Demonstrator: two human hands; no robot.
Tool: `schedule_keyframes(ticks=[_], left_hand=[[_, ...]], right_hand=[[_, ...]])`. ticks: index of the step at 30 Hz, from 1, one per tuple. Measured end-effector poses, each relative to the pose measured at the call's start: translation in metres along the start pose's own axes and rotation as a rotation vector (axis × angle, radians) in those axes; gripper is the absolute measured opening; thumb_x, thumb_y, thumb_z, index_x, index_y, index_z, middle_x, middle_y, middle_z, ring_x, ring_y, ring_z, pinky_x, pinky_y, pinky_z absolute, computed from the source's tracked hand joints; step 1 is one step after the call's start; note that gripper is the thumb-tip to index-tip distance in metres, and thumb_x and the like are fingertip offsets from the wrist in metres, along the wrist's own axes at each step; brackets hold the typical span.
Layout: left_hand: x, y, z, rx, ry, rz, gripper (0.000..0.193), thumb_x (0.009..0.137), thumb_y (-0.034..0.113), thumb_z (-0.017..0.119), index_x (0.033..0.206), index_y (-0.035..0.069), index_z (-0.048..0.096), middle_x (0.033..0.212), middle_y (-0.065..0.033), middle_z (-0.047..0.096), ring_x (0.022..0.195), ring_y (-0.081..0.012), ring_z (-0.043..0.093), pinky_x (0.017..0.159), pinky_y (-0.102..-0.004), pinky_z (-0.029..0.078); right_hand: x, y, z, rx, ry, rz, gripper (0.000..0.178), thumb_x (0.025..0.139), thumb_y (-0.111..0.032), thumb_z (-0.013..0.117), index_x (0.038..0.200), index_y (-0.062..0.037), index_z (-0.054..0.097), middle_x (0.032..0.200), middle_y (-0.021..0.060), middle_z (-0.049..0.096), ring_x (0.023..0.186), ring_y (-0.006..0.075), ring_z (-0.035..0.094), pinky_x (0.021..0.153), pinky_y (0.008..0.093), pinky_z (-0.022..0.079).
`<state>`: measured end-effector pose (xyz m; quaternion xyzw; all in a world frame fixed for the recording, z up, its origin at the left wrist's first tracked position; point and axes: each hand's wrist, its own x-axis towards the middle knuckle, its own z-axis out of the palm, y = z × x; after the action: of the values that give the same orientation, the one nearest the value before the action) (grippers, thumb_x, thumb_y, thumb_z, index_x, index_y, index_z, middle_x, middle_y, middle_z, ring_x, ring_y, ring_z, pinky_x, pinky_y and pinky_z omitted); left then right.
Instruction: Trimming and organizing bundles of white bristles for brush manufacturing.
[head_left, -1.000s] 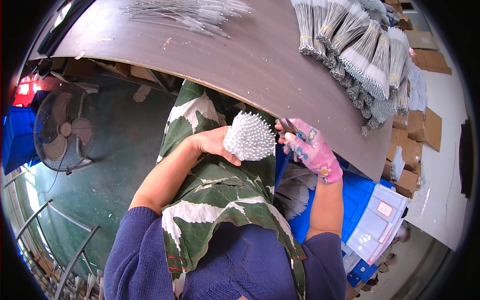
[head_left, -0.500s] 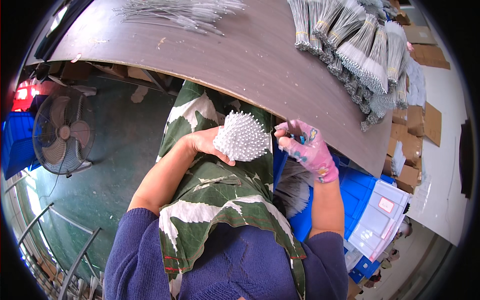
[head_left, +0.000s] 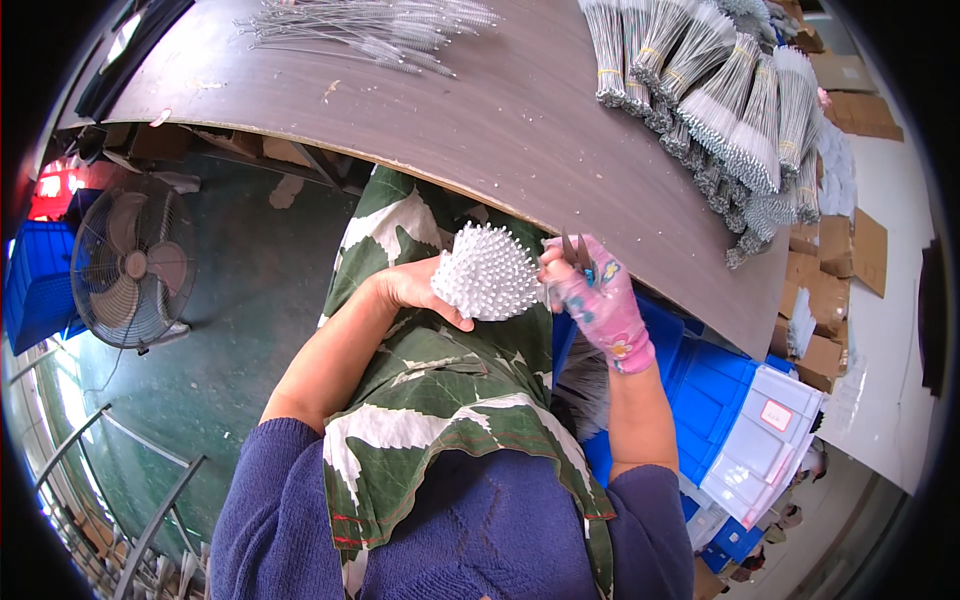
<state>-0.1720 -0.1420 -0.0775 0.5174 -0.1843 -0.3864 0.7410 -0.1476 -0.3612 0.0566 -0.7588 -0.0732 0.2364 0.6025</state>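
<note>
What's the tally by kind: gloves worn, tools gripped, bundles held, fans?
Pink floral fabric glove, on right hand: 1
Grey metal two-bladed tool with blue parts, right hand: 1
Round bundle of white-tipped thin rods, left hand: 1
Grey round wire-caged fan: 1
Total: 4

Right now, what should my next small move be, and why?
Perhaps the right hand should pinch at the edge of the white-tipped bundle: it is close beside, the left hand grips the bundle, and the snips point away.
</note>
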Motion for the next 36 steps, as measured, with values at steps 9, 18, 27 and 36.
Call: schedule_keyframes(ticks=[9, 18, 27, 36], left_hand=[[-0.001, -0.008, -0.004, -0.250, -0.068, -0.100, 0.059, 0.059, 0.005, 0.084, 0.113, 0.002, 0.059, 0.108, -0.0054, 0.063, 0.101, -0.0148, 0.055, 0.092, -0.0304, 0.043], [0.001, -0.009, -0.004, -0.199, -0.070, -0.066, 0.055, 0.059, 0.006, 0.084, 0.109, 0.002, 0.061, 0.105, -0.0055, 0.064, 0.098, -0.0148, 0.057, 0.089, -0.0305, 0.044], [0.003, -0.017, -0.004, -0.256, -0.091, -0.104, 0.051, 0.059, 0.004, 0.084, 0.106, 0.002, 0.062, 0.101, -0.0052, 0.065, 0.095, -0.0139, 0.058, 0.086, -0.0302, 0.046], [0.003, -0.013, -0.003, -0.144, -0.089, -0.019, 0.057, 0.058, 0.004, 0.084, 0.109, 0.003, 0.061, 0.103, -0.0052, 0.065, 0.096, -0.0134, 0.058, 0.088, -0.0304, 0.046]], right_hand=[[-0.003, -0.022, -0.035, -0.119, -0.318, 0.271, 0.055, 0.092, -0.051, 0.043, 0.096, -0.0010, 0.065, 0.067, 0.0000, 0.055, 0.057, 0.0050, 0.048, 0.050, 0.0169, 0.035], [0.007, -0.038, -0.033, -0.241, -0.387, 0.439, 0.033, 0.089, -0.029, 0.056, 0.085, 0.0020, 0.068, 0.067, 0.0015, 0.059, 0.056, 0.0068, 0.049, 0.055, 0.0226, 0.041], [0.016, -0.042, -0.028, -0.352, -0.430, 0.442, 0.033, 0.091, -0.030, 0.056, 0.082, 0.0001, 0.067, 0.059, -0.0012, 0.052, 0.055, 0.0062, 0.045, 0.053, 0.0231, 0.038], [0.018, -0.041, -0.023, -0.372, -0.418, 0.439, 0.034, 0.090, -0.033, 0.058, 0.080, -0.0010, 0.067, 0.058, -0.0009, 0.052, 0.054, 0.0063, 0.046, 0.053, 0.0236, 0.039]])
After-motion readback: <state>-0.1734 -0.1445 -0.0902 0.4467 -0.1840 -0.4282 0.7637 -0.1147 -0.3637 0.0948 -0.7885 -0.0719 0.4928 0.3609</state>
